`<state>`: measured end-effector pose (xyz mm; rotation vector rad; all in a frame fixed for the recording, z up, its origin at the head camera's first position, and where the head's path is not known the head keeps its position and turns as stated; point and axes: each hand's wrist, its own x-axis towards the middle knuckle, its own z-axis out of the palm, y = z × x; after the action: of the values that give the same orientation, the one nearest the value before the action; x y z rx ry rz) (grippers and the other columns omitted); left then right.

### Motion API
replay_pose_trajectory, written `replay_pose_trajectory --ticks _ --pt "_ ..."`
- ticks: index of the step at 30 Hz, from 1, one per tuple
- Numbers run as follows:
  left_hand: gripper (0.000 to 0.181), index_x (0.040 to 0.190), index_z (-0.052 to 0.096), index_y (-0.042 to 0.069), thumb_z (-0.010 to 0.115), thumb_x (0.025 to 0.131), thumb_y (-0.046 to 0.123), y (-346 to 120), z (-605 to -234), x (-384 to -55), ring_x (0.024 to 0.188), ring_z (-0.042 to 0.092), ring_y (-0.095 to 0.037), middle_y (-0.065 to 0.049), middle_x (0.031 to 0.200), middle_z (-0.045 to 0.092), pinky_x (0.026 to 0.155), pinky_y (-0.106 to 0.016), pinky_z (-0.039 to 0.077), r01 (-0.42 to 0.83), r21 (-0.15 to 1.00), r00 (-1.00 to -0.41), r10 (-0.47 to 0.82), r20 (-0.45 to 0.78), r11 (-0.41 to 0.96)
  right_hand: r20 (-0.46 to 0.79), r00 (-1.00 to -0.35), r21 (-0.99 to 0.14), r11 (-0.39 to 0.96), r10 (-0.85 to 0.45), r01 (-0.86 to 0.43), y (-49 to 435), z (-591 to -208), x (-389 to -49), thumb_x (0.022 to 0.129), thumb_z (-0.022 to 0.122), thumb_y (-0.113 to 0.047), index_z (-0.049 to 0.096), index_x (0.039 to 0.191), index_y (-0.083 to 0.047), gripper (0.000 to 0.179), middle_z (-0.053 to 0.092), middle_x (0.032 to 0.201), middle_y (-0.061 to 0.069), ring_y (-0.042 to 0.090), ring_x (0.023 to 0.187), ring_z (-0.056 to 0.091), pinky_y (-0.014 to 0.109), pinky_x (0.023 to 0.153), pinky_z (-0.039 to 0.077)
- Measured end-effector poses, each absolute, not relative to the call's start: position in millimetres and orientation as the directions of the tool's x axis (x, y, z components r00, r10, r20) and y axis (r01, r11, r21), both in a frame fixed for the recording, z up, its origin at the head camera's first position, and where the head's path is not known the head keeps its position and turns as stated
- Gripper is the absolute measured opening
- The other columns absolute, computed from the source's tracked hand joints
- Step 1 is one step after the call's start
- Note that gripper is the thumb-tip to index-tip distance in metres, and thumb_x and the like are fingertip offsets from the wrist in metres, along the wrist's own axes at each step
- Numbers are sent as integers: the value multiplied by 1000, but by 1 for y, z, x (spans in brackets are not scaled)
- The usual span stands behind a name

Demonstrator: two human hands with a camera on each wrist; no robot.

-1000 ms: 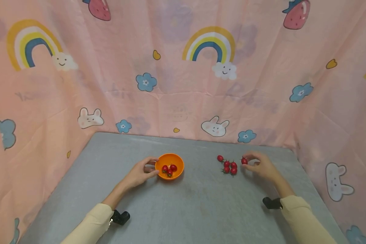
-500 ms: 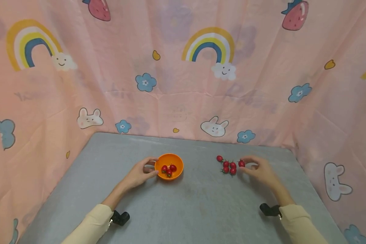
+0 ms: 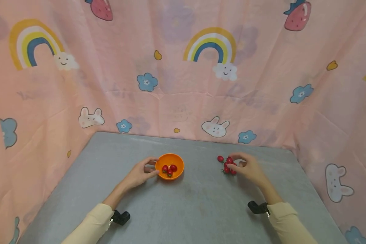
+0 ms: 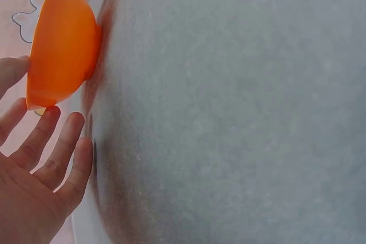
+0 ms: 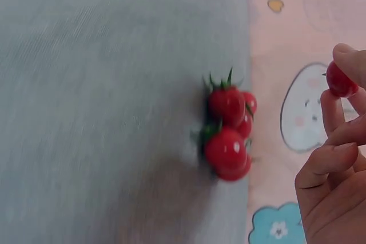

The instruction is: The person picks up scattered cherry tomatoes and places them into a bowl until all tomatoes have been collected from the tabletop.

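Observation:
In the head view an orange bowl [image 3: 169, 158] stands left of centre on the grey table, with 3 red cherry tomatoes [image 3: 173, 167] inside. My left hand [image 3: 140, 173] holds the bowl's left side, thumb and fingertips set apart along its rim. Thumb and finger of my right hand [image 3: 248, 167] pinch a cherry tomato [image 5: 341, 79], lifted off the table. Below it lies a tight cluster of cherry tomatoes [image 5: 226, 150] with green stems, partly covered by the hand in the head view. A single tomato [image 3: 220, 158] sits at the cluster's far left.
A pink curtain [image 3: 177, 101] printed with rainbows and rabbits hangs behind the table and along both sides. The grey table [image 3: 183, 210] stretches between bowl and tomatoes and toward the front. Black wrist cameras [image 3: 121, 218] stick out inward from both cuffs.
My right hand has moved left with the pinched tomato, from the right of the cluster to over it. The left hand and the bowl have stayed in place.

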<state>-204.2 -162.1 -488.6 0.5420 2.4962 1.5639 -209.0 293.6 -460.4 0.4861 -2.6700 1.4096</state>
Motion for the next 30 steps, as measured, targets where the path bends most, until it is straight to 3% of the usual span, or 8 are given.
replay_pose_trajectory --ticks 15,30 --pt "47 139 55 5 73 97 16 -163 -491 -206 106 68 -34 -22 130 60 92 -50 53 240 893 -917 392 80 380 221 -930 -834 438 -292 -336 238 -462 -224 88 83 -12 68 122 -4 38 63 100 12 19 55 45 25 45 37" --pt "48 139 55 4 74 96 16 -163 -490 -205 105 68 -34 -23 130 60 92 -51 53 246 895 -916 392 89 372 190 -921 -842 426 -341 -332 190 -464 -229 86 84 -12 71 118 -5 35 68 105 7 19 53 43 24 49 39"
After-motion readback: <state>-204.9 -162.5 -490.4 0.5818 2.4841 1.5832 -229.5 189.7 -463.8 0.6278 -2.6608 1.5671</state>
